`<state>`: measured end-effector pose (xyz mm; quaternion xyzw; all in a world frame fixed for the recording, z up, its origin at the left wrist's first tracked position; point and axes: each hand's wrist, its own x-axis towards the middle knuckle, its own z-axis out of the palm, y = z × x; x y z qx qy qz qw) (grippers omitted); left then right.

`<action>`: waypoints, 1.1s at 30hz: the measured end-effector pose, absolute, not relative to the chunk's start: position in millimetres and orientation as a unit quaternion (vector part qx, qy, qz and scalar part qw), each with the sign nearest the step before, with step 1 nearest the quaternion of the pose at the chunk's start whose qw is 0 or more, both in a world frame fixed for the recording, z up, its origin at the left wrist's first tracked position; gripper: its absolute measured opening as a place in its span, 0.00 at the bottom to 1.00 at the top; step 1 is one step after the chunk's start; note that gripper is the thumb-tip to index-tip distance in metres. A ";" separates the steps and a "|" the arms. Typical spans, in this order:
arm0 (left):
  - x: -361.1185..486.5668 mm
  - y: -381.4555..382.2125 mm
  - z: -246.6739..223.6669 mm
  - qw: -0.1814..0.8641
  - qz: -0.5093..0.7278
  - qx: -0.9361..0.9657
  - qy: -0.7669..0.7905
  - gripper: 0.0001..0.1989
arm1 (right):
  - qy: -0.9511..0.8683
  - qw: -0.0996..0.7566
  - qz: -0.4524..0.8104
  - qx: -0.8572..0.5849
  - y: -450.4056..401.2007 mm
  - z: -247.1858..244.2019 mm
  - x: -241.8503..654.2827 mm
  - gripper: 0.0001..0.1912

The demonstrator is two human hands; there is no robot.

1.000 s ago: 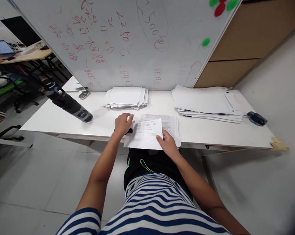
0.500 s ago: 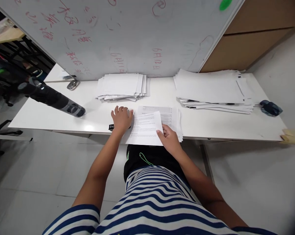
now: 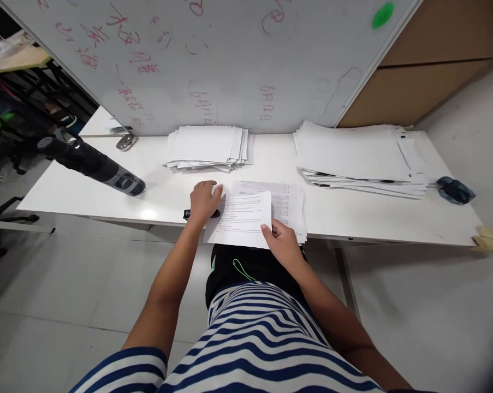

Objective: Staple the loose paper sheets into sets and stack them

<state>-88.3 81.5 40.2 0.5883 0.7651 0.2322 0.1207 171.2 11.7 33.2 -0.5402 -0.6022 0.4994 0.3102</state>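
Note:
My right hand (image 3: 285, 240) pinches the right edge of a printed sheet of paper (image 3: 244, 221), thumb on top and fingers beneath. The sheet reaches past the desk's front edge and covers part of a stack of printed pages (image 3: 281, 194). At the sheet's left side, my left hand (image 3: 203, 201) lies palm down with its fingers forward and the thumb apart. Under that hand sits a small black object that looks like a stapler (image 3: 186, 214). Its ends show on both sides of the hand, while the middle is hidden.
Behind lie a paper pile (image 3: 203, 144) and a larger one (image 3: 352, 150) to the right. A black bottle (image 3: 102, 169) stands on the left near a grey mouse-like object (image 3: 126, 142). A dark bundle (image 3: 455, 190) lies at the far right. A whiteboard (image 3: 230, 60) rises behind the white desk (image 3: 78, 196).
My left hand's spread fingers have drawn closer together over the black object. The sheet in my right hand has tipped slightly and come a little lower. The view has shifted slightly.

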 end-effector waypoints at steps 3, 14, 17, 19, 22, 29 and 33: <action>-89.7 68.5 45.3 0.067 0.367 0.567 0.735 0.20 | -0.609 0.298 0.499 -0.540 10.2 32.6 172.1 0.19; -125.9 10.2 2.5 -0.024 0.219 0.627 0.747 0.19 | -0.640 0.299 0.444 -0.552 19.0 48.5 185.0 0.18; -132.3 14.8 -2.8 -0.066 0.207 0.598 0.771 0.19 | -0.624 0.320 0.438 -0.563 18.6 59.1 205.8 0.18; -132.1 18.0 -5.6 -0.088 0.212 0.585 0.778 0.19 | -0.601 0.344 0.442 -0.570 16.5 62.4 221.2 0.19; -129.8 19.8 -9.0 -0.105 0.220 0.575 0.781 0.18 | -0.560 0.384 0.468 -0.566 14.2 59.7 237.5 0.19; -126.6 18.2 -8.3 -0.050 0.233 0.556 0.796 0.17 | -0.475 0.444 0.568 -0.504 11.6 42.0 237.0 0.18; -125.8 18.1 -8.1 -0.028 0.232 0.550 0.802 0.17 | -0.464 0.441 0.577 -0.507 9.8 35.3 232.2 0.20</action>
